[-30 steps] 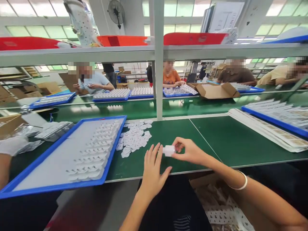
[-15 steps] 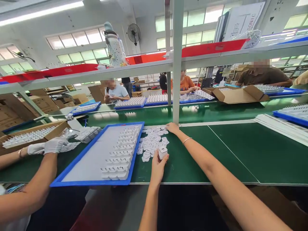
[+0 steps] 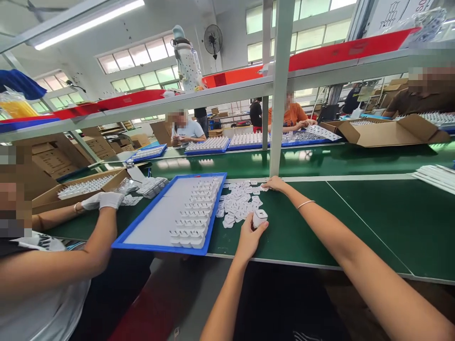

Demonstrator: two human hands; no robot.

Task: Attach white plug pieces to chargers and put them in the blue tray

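Observation:
My left hand (image 3: 250, 237) is closed around a small white housing (image 3: 260, 218) with a dark slot in its top, held above the green table near its front edge. Farther back, my right hand (image 3: 276, 183) has its fingers together at the far right end of a pile of flat white pieces (image 3: 237, 202). A white piece shows at its fingertips. Left of the pile lies a blue-rimmed tray (image 3: 212, 220) with rows of white parts along its right side.
A co-worker's gloved hands (image 3: 106, 201) work at the left beside a cardboard box (image 3: 48, 198). An upright post (image 3: 279, 118) and a shelf (image 3: 227, 98) stand behind my right hand. White strips (image 3: 435, 179) lie at the far right.
The view has turned left, so the scene sits farther right and more of the co-worker shows. A white piece now shows at my right fingertips; my left hand still holds the housing.

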